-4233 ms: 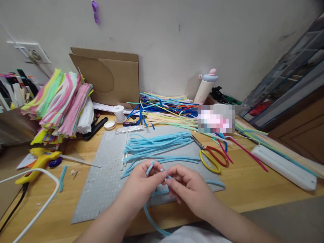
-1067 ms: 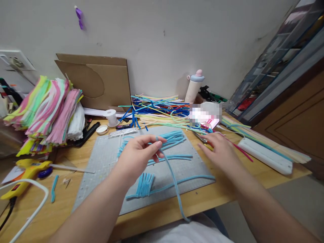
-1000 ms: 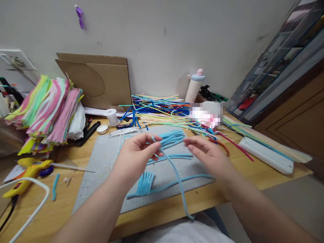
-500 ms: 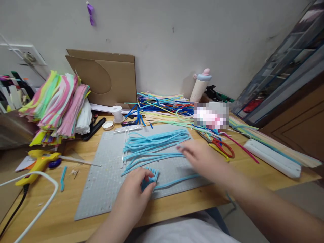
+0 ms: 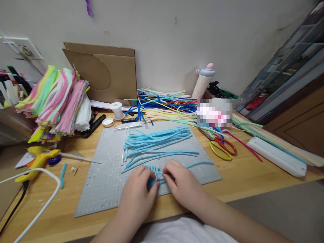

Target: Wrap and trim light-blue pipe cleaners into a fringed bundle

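Note:
Between the thumb and fingers of my left hand (image 5: 140, 189) is a small woven piece of blue pipe cleaners (image 5: 151, 182), partly hidden by the hand. Close at its right side, my right hand (image 5: 181, 180) pinches a blue pipe cleaner strand (image 5: 160, 172) by the piece. Another blue pipe cleaner (image 5: 199, 163) runs out behind the right hand toward the right edge of the grey cutting mat (image 5: 101, 189). Farther up the mat lies a loose bundle of long blue pipe cleaners (image 5: 157, 140), with a few separate strands below it.
Scissors with red and yellow handles (image 5: 220, 150) lie right of the mat, near a white power strip (image 5: 277, 156). A yellow glue gun (image 5: 42, 158) rests at left, its white cable looping forward. Coloured pipe cleaner bundles (image 5: 58, 101), cardboard (image 5: 121, 74) and a bottle (image 5: 202, 82) stand behind.
My right hand has come down and left from above the mat to beside the woven piece, where it now pinches a strand. My left hand keeps its hold. The view has shifted slightly.

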`<move>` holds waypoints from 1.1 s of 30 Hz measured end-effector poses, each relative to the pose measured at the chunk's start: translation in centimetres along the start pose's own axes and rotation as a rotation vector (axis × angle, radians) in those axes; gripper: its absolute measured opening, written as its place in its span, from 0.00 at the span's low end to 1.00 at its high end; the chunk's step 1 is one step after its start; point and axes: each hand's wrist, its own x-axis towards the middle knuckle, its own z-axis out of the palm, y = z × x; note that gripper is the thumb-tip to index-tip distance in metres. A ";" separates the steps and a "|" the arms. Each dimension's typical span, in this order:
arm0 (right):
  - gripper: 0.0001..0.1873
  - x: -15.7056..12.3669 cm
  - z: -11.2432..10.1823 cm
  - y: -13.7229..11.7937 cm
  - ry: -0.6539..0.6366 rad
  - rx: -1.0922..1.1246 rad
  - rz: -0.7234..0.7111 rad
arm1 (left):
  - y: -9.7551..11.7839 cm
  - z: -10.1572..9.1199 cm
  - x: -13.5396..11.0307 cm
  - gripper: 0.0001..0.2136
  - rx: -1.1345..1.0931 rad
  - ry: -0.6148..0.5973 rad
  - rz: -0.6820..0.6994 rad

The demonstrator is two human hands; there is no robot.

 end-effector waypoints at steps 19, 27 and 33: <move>0.03 0.4 0.6 -0.3 -0.026 -0.037 -0.058 | 0.0 0.2 -0.1 0.06 -0.048 -0.008 -0.042; 0.05 0.7 0.8 0.1 -0.008 0.015 -0.064 | -0.3 0.3 -0.1 0.02 -0.086 0.031 -0.106; 0.05 0.9 0.8 0.2 -0.016 0.038 -0.058 | -0.5 0.4 -0.1 0.03 -0.095 0.030 -0.097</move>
